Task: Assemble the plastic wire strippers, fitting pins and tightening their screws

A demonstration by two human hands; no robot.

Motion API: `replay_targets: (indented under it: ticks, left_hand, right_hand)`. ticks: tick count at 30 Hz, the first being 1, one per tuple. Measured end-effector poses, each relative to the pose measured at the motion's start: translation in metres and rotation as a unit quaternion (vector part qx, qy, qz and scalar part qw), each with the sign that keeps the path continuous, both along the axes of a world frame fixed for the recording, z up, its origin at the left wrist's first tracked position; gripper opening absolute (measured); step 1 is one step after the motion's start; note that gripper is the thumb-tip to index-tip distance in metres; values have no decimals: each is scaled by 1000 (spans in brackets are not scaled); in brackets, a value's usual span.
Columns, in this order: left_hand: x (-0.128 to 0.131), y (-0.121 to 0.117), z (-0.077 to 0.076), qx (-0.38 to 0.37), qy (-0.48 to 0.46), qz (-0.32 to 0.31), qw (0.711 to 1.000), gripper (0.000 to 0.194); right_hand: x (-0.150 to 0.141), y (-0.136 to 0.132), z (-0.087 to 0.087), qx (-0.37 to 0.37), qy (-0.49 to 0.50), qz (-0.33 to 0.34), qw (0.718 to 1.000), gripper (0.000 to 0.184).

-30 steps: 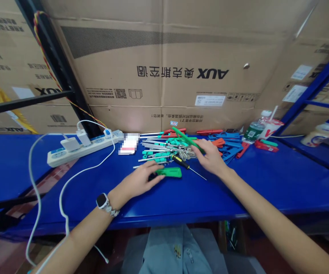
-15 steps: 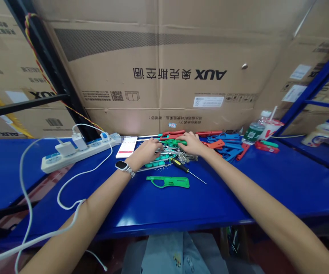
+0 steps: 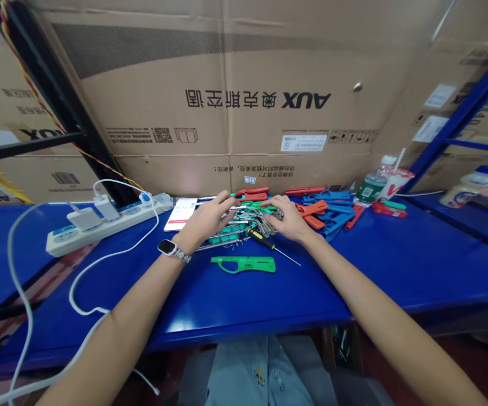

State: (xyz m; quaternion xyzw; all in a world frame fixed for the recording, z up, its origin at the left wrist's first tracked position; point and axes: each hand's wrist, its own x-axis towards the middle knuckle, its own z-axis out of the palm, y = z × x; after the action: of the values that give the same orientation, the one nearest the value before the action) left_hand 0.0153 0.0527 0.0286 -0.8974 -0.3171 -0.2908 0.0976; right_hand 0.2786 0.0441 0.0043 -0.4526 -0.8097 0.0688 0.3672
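Note:
My left hand, with a watch on its wrist, reaches over the left side of a pile of lighter parts. Its fingers curl toward the thumb; what they hold is hard to make out. On the pile's right side, my right hand has thumb and fingers around a green lighter casing, partly hidden. Between the hands lie thin metal pieces and teal-green parts. A black-and-yellow screwdriver lies in front of the pile. Nearer me is another green lighter casing, lying flat.
Red, orange and blue casings lie behind and right. A phone and a white power strip with trailing cables are left. A bottle and cup stand right. Cardboard backs the blue table.
The view has shifted slightly right. My right hand's fingers have drawn lower over the pile, and the green casing by them shows less. The near casing and screwdriver lie as before.

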Motion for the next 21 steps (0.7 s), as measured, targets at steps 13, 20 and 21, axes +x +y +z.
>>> replay_targets:
  ticks: [13, 20, 21]
  left_hand:
    - [-7, -23, 12, 13, -108, 78, 991, 23]
    - [-10, -16, 8, -5, -23, 155, 988, 28]
    - [-10, -16, 7, -6, -22, 156, 987, 28]
  right_hand:
    - [-19, -18, -1, 8, 65, -16, 998, 24]
    - [-16, -16, -1, -60, 156, 4, 986, 29]
    - [-16, -16, -1, -60, 180, 9, 982, 28]
